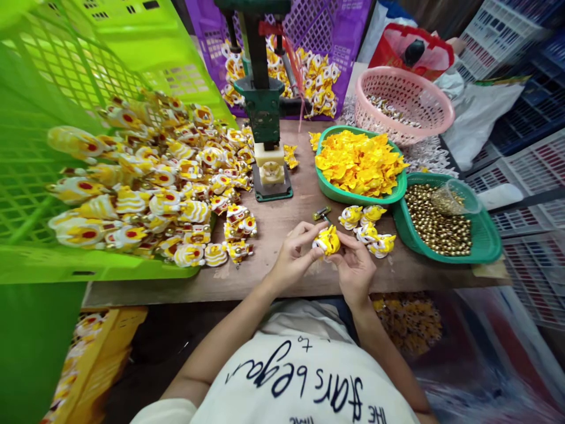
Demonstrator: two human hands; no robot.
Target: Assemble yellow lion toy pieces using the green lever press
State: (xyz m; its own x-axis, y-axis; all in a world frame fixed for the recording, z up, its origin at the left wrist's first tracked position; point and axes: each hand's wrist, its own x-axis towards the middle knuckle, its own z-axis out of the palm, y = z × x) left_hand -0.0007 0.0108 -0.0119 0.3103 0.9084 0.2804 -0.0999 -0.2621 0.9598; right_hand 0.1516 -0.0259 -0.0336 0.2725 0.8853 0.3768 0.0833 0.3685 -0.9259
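Between both hands, over the front of the table, is a small yellow-and-white plastic figure. My left hand pinches it from the left with thumb and fingers. From the other side, my right hand grips its right edge with the fingertips. Just beyond it lies a small hammer with a brass-coloured head. Several similar yellow-and-white figures lie in a cluster to the right of my hands. Behind them, a green basket holds a heap of yellow plastic pieces.
A green hand press stands at the table's middle. To the left, a tilted lime-green crate spills finished-looking figures. At right are a green tray of gold beads and a pink basket. Behind stands a purple crate.
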